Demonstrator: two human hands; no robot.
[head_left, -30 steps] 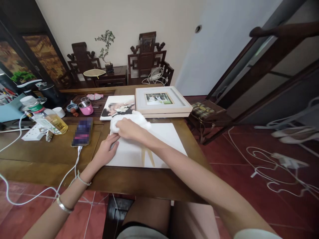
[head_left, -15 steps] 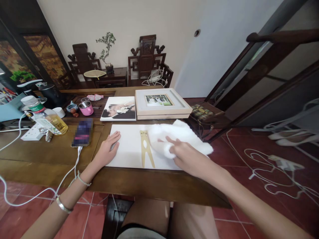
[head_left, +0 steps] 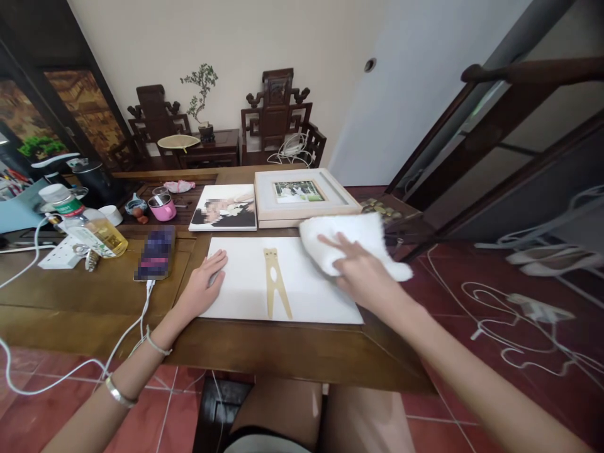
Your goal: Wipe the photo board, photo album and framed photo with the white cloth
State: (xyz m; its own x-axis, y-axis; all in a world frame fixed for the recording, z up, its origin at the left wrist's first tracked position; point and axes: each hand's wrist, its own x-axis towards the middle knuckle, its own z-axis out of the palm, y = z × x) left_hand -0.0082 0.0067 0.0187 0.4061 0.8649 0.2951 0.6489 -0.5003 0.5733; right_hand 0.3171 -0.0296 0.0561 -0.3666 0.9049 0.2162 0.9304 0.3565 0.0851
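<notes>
A white rectangular board (head_left: 240, 286) lies flat near the table's front edge, with a gold long-legged cat shape (head_left: 272, 277) in its middle. My left hand (head_left: 207, 282) rests flat with fingers stretched on the board's left edge. In my right hand (head_left: 361, 267) is a fluffy white cloth (head_left: 363, 229), bunched under the palm, with a finger or two pointing out over it. The cloth covers the board's far right corner and hangs past its right edge. Part of my right fingers is hidden in the cloth.
Behind the board stand a photo print (head_left: 224, 207) and stacked picture frames (head_left: 306, 192). Leftward on the wooden table (head_left: 141, 314) are a phone (head_left: 155, 251) on a white cable, a pink mug (head_left: 162, 206), a drink bottle (head_left: 89, 220) and a power strip (head_left: 60, 250).
My right hand has moved the white cloth to the right and slightly away from me, uncovering more of the board's right side. The left hand has stayed in place.
</notes>
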